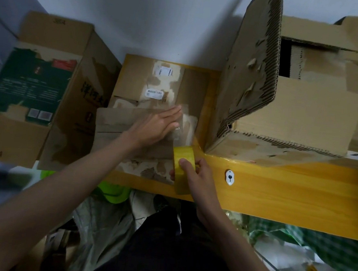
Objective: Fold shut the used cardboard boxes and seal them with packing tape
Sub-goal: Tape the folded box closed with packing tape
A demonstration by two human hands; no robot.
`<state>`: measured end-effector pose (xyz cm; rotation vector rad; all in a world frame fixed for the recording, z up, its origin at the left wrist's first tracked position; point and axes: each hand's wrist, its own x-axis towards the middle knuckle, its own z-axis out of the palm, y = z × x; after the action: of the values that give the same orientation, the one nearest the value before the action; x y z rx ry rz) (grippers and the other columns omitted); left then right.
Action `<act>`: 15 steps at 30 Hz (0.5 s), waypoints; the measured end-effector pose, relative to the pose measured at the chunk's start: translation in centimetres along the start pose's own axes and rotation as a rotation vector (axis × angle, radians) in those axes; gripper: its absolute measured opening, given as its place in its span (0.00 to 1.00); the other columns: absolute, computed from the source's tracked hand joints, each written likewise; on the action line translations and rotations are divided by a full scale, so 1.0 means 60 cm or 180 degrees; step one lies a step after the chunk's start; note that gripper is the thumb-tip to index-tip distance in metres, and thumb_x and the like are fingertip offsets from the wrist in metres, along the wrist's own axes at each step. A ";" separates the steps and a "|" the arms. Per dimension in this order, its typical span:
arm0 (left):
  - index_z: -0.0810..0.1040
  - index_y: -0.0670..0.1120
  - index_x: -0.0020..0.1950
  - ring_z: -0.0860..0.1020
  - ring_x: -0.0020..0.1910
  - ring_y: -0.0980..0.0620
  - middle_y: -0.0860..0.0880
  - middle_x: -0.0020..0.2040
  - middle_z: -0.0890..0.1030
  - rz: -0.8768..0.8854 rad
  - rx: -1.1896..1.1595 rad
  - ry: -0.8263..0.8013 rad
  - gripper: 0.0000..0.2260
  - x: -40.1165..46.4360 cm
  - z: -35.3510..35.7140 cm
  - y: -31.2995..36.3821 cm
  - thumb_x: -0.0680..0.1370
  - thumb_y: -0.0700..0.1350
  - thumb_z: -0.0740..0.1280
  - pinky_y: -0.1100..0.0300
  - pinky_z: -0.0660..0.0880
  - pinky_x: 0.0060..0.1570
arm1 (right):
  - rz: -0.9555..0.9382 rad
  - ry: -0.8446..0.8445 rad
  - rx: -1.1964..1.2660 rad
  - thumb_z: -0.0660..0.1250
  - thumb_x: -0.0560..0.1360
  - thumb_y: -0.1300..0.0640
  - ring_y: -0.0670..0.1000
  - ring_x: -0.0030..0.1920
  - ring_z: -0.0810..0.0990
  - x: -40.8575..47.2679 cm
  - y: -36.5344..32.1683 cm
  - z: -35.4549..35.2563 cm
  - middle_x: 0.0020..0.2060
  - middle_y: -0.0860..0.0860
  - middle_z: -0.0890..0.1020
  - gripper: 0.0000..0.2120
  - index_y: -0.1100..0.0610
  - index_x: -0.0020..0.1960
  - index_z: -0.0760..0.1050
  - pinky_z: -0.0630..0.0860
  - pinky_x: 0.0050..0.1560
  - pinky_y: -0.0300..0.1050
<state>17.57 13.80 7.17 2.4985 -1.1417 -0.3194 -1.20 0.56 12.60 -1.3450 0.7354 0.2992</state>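
A small worn cardboard box (135, 83) with torn white labels lies on the yellow wooden table (276, 188), its flaps folded down. My left hand (160, 123) lies flat on top of it, fingers spread, pressing on a strip of clear tape (183, 123) that runs across the flaps. My right hand (194, 174) grips a yellow roll of packing tape (184, 157) at the box's near right corner, the strip stretched from the roll up to my left hand.
A large open box (281, 113) with a raised, torn flap stands right on the table. Another big box (50, 88) with a green printed panel stands left. A small white cutter (229, 177) lies on the table. Bags and clutter fill the floor below.
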 end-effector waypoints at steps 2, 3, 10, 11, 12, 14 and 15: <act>0.60 0.43 0.80 0.53 0.80 0.54 0.47 0.81 0.58 0.0029 0.0079 -0.0175 0.24 -0.004 0.008 -0.005 0.86 0.52 0.51 0.59 0.50 0.78 | -0.0015 -0.0036 -0.0016 0.69 0.77 0.45 0.54 0.49 0.86 0.000 -0.002 -0.001 0.46 0.54 0.87 0.08 0.48 0.52 0.77 0.80 0.56 0.64; 0.59 0.42 0.81 0.52 0.81 0.54 0.46 0.81 0.57 0.0017 0.0106 -0.0212 0.25 -0.004 0.011 -0.008 0.86 0.52 0.49 0.58 0.49 0.79 | -0.0037 -0.0037 -0.0029 0.68 0.79 0.47 0.54 0.48 0.86 0.001 -0.002 -0.002 0.45 0.54 0.87 0.08 0.50 0.53 0.77 0.80 0.56 0.64; 0.56 0.44 0.81 0.51 0.81 0.52 0.47 0.82 0.54 -0.0089 0.0116 -0.0252 0.23 0.001 0.019 -0.009 0.87 0.49 0.50 0.53 0.48 0.79 | -0.0145 0.0176 -0.0288 0.67 0.75 0.35 0.59 0.44 0.86 -0.013 0.004 -0.006 0.39 0.57 0.87 0.21 0.54 0.47 0.81 0.81 0.51 0.65; 0.56 0.44 0.81 0.51 0.81 0.52 0.47 0.82 0.54 -0.0097 0.0130 -0.0228 0.23 0.001 0.020 -0.008 0.87 0.49 0.50 0.54 0.48 0.79 | -0.0106 0.0207 -0.0285 0.66 0.77 0.36 0.58 0.43 0.86 -0.017 0.007 -0.008 0.38 0.57 0.86 0.22 0.57 0.47 0.81 0.81 0.51 0.64; 0.56 0.44 0.81 0.51 0.81 0.52 0.47 0.82 0.54 -0.0111 0.0143 -0.0207 0.23 0.001 0.020 -0.007 0.87 0.49 0.51 0.53 0.49 0.79 | -0.0064 0.0217 -0.0280 0.66 0.78 0.38 0.58 0.41 0.87 -0.020 0.010 -0.010 0.37 0.57 0.87 0.23 0.59 0.49 0.80 0.81 0.51 0.63; 0.57 0.44 0.81 0.53 0.81 0.51 0.47 0.81 0.56 -0.0144 0.0144 -0.0188 0.22 0.003 0.020 -0.004 0.87 0.49 0.51 0.51 0.51 0.79 | -0.0035 0.0201 -0.0296 0.65 0.80 0.40 0.55 0.40 0.87 -0.025 0.017 -0.010 0.35 0.56 0.87 0.23 0.62 0.51 0.79 0.82 0.51 0.63; 0.58 0.44 0.81 0.53 0.81 0.51 0.47 0.81 0.56 -0.0173 0.0118 -0.0185 0.22 0.004 0.019 -0.003 0.87 0.49 0.51 0.52 0.51 0.79 | -0.0019 0.0197 -0.0317 0.65 0.80 0.41 0.55 0.40 0.87 -0.024 0.024 -0.009 0.35 0.55 0.87 0.23 0.62 0.51 0.78 0.82 0.51 0.62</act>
<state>17.47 13.43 6.07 2.5717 -1.1132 -0.3916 -3.30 0.71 12.41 -1.4557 0.7763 0.2938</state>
